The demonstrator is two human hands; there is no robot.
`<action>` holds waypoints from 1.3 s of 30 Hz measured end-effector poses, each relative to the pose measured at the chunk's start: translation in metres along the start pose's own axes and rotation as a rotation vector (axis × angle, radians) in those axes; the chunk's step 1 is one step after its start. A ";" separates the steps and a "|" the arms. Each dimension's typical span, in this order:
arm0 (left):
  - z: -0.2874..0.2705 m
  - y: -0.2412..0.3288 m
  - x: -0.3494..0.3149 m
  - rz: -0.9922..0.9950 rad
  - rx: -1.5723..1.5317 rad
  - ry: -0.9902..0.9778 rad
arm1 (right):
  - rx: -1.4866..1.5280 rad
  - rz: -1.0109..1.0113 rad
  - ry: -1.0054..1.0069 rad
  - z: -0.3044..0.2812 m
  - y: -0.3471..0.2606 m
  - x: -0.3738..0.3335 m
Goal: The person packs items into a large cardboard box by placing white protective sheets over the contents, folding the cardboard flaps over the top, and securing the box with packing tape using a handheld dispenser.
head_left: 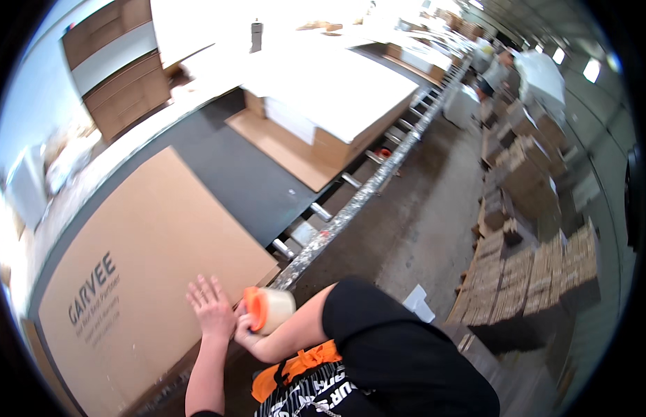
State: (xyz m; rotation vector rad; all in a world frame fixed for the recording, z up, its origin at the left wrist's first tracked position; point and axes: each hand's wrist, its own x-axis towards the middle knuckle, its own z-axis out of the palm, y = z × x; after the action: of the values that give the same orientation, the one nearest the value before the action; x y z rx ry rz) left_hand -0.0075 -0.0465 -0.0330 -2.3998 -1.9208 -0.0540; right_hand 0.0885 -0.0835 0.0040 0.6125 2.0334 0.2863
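A large flat brown cardboard box (163,229) with dark print lies in front of me on the conveyor. My left hand (213,311) rests on its top near the right-hand near corner, fingers spread and stretched out. Close beside it, my right hand (246,329) is wrapped round an orange tape dispenser (253,306). A wide pale roll of tape (280,310) sits in the dispenser, at the box's near right edge. The dispenser hides part of that edge, so whether tape touches the cardboard I cannot tell.
A dark conveyor belt (260,187) runs away from me, edged by a paint-spattered metal rail (365,198) with rollers. Farther along stands an open carton (337,142) with white panels. Stacks of flattened cardboard (531,271) line the right. A person (495,73) is far off.
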 end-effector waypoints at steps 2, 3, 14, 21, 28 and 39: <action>-0.010 0.005 0.003 -0.109 0.019 -0.103 | -0.067 -0.215 -0.103 0.011 -0.001 -0.007; -0.007 0.003 0.002 -0.085 -0.004 -0.063 | -0.027 -0.367 -0.148 0.022 0.005 -0.010; -0.007 -0.135 -0.109 0.029 -0.051 0.264 | 2.271 -0.517 1.048 0.038 0.108 -0.033; -0.034 -0.357 -0.319 -0.264 0.114 0.232 | 2.499 -0.419 1.016 -0.057 0.060 0.091; -0.045 -0.515 -0.452 -0.330 0.043 0.285 | 2.148 0.798 1.479 -0.017 0.051 0.094; 0.008 -0.532 -0.430 -0.454 -0.039 0.803 | 1.126 1.339 0.763 0.082 0.007 0.112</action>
State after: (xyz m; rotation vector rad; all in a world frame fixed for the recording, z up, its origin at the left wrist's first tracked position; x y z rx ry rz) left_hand -0.6208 -0.3480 -0.0545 -1.5101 -1.9473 -0.9165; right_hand 0.1143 -0.0218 -0.1181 2.9056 1.9654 0.0813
